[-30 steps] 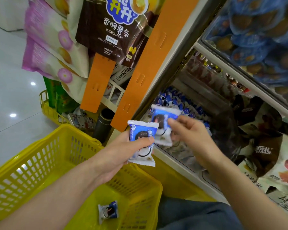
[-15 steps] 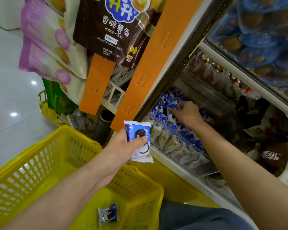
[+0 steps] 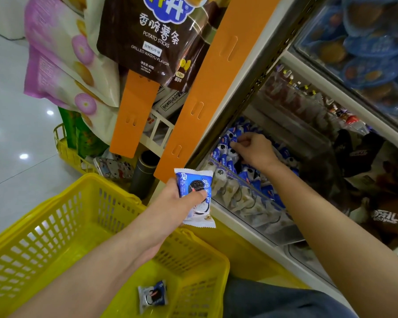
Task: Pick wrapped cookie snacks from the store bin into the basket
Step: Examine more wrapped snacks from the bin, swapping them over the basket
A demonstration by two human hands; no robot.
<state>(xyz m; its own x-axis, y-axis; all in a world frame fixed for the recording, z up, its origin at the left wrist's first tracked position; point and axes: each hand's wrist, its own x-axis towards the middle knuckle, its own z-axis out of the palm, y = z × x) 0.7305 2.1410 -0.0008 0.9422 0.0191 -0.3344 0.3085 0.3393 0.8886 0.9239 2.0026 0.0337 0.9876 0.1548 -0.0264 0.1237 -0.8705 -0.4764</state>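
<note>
Shop aisle, glossy white floor (image 3: 14,92) at left with ceiling lights reflected in it; shelving fills the right side. Pink-and-cream snack bags (image 3: 62,56) and a brown potato-sticks bag (image 3: 156,35) hang at the top, with two orange cardboard display strips (image 3: 207,88) running down beside them. A dark cylindrical container (image 3: 145,173) stands at the foot of the strips. At bottom left sits a yellow plastic mesh basket (image 3: 55,237); one small blue-and-white wrapped cookie snack (image 3: 152,296) lies on its floor near the near wall. The left hand (image 3: 170,203) is raised over the basket's far rim, just beside the shelf front. It pinches a larger blue-and-white wrapped cookie packet (image 3: 198,196), thumb pressed across the printed face, the other fingers hidden behind the wrapper. The packet is tilted, its lower crimped edge hanging free. To the right is the clear-fronted store bin (image 3: 251,203), packed with many similar blue-and-white packets standing on edge. The right hand (image 3: 255,150) reaches down into the bin from above, palm down, its fingers (image 3: 236,144) curled and touching the tops of the packets at the back left of the pile. Cannot tell whether those fingers have closed on any one packet. An upper bin of blue-wrapped round cakes (image 3: 365,42) sits above, behind a blurred clear panel.
</note>
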